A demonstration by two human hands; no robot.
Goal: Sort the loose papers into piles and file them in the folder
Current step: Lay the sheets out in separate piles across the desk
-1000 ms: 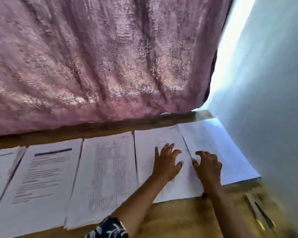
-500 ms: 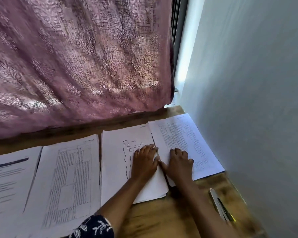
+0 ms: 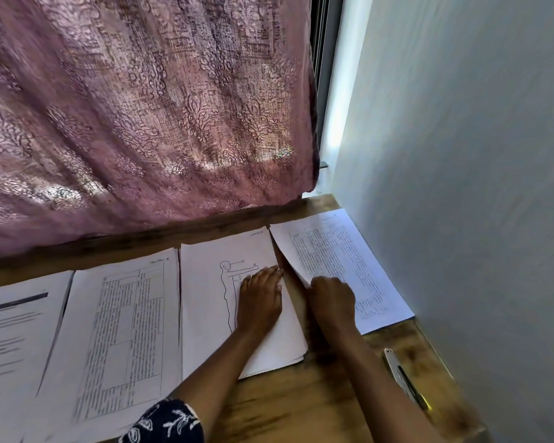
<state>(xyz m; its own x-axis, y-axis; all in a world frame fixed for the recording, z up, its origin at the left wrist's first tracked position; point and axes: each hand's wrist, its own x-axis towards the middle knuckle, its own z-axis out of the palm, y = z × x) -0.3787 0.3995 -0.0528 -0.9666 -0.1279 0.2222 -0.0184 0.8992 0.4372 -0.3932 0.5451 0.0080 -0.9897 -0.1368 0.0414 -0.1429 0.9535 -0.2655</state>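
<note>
Paper could crease or slide: left hand flat on figure-drawing pile, right hand pinching text sheet by its lifted edge.

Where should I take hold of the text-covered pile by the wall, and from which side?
By its left long edge, coming from the left through the gap beside the figure-drawing pile. That edge of the text-covered pile stands raised off the table where the right hand pinches it, so fingers can slip under; the wall closes off its right side and the rest lies flat.
</note>
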